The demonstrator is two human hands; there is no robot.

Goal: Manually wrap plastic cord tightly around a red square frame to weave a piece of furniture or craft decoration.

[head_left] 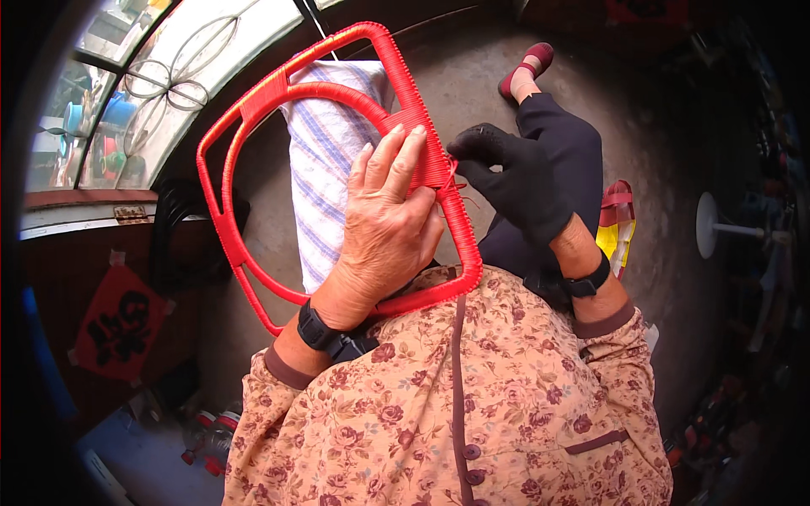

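Observation:
A red frame (407, 80), tightly wound with cord, lies tilted over my lap. It has a rounded rectangular outer bar with a wound ring inside, joined to it by wrapped bands. My bare left hand (384, 215) grips the frame at the right-hand band, its fingers laid over the winding. In a black glove, my right hand (515, 177) pinches at the frame's right bar. Thin red cord (454, 173) shows there in loose loops and ends, and its tip between my fingertips is partly hidden. A blue-striped white cloth (319, 181) lies across my leg beneath the frame.
To the upper left is a window (181, 67) with a curved metal grille. Bottles with red caps (215, 438) stand at the lower left. A yellow and red packet (618, 228) lies on the concrete floor (654, 152), near a round white disc on a stem (707, 226).

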